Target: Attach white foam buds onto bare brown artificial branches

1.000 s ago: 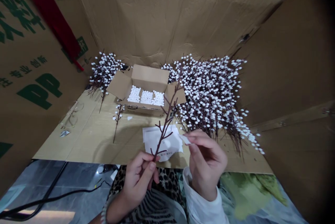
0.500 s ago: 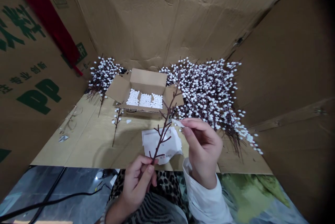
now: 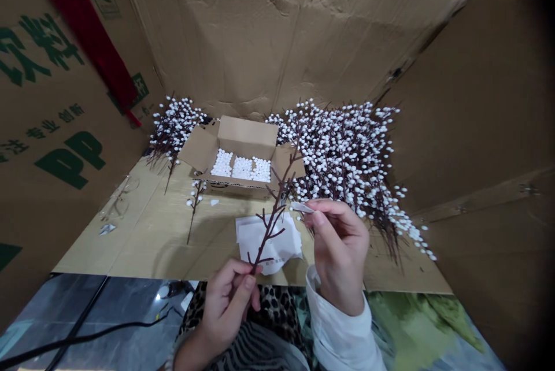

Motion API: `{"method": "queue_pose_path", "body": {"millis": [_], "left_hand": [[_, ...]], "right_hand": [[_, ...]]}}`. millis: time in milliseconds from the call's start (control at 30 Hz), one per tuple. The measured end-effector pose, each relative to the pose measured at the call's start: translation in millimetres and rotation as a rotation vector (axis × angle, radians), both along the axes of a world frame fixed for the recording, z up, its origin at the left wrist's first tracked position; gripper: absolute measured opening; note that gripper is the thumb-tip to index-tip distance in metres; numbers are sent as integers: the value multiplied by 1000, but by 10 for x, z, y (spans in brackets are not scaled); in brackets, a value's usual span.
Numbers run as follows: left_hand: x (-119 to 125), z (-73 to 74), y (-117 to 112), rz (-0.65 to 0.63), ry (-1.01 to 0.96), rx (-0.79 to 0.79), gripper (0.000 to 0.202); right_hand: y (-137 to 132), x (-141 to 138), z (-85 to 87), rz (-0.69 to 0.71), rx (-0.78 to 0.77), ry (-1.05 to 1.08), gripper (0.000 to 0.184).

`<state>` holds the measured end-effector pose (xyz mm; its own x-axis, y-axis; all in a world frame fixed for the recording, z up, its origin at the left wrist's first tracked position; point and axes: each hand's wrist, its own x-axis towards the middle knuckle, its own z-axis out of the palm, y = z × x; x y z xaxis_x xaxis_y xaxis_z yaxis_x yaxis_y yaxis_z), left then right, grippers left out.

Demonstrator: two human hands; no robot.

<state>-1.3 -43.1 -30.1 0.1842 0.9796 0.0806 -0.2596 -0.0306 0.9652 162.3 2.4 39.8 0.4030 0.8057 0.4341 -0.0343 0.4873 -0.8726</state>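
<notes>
Between thumb and fingers, my left hand [image 3: 232, 296] grips the lower end of a bare brown artificial twig [image 3: 272, 222], which slants up and to the right. My right hand [image 3: 340, 247] pinches a small piece of white paper [image 3: 302, 207] close beside the twig's middle. Behind the twig, white paper sheets [image 3: 247, 235] with faint print lie on the cardboard surface. An open cardboard box [image 3: 247, 132] beyond them holds white berry-like beads [image 3: 243, 167] in three groups.
A large heap of white-berried twigs [image 3: 342, 151] lies at the right, a smaller bunch [image 3: 173, 122] at the back left. One short berried sprig [image 3: 195, 203] lies left of the paper. Cardboard walls [image 3: 468, 117] enclose the surface [image 3: 143, 244]. Black cables [image 3: 99, 330] hang at the lower left.
My right hand has drawn slightly to the right, and the paper piece in it now lies flatter. The left hand and twig stay nearly in place; the whole view has shifted a little.
</notes>
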Motion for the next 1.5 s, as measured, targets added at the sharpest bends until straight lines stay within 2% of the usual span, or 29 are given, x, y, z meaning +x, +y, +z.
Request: {"method": "queue_pose_path", "body": {"millis": [167,400,1233,1367,1500], "left_hand": [[4,34,11,20,4,39,23],[-4,56,19,5,10,50,24],[-18,23,25,-2,43,36,30],[-22,7,23,9,58,50,30],[-19,6,24,37,70,47,31]], "right_hand": [[28,-10,34,-53,-15,-23,9],[129,21,196,-132,-5,-26,5],[162,15,239,-72,0,60,4],[165,49,225,-134,75,-32,6],[151,50,255,-269,250,-171,14]]}}
